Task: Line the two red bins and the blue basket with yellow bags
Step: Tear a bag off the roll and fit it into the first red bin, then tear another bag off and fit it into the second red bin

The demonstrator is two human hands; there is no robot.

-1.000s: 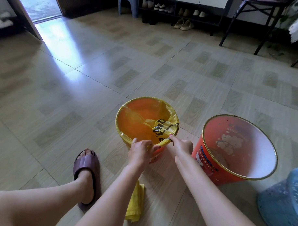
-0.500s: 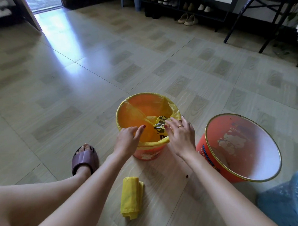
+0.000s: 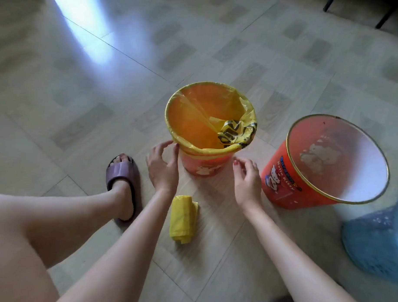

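A small red bin stands upright on the floor with a yellow bag spread inside it and folded over its rim. A knotted bunch of the bag hangs at the near right rim. My left hand is open just left of this bin, fingertips close to the rim. My right hand is open below and right of it, holding nothing. A larger red bin with a gold rim stands tilted to the right, with no bag in it. The blue basket shows at the right edge. A roll of yellow bags lies between my forearms.
My bare leg and a foot in a purple slipper rest left of the lined bin. Dark chair legs stand at the top right. Tiled floor stretches beyond the bins, with a bright glare at the upper left.
Both hands have let go of the bag's rim and knot and pulled back toward me, down beside the bin. The camera has tilted downward.
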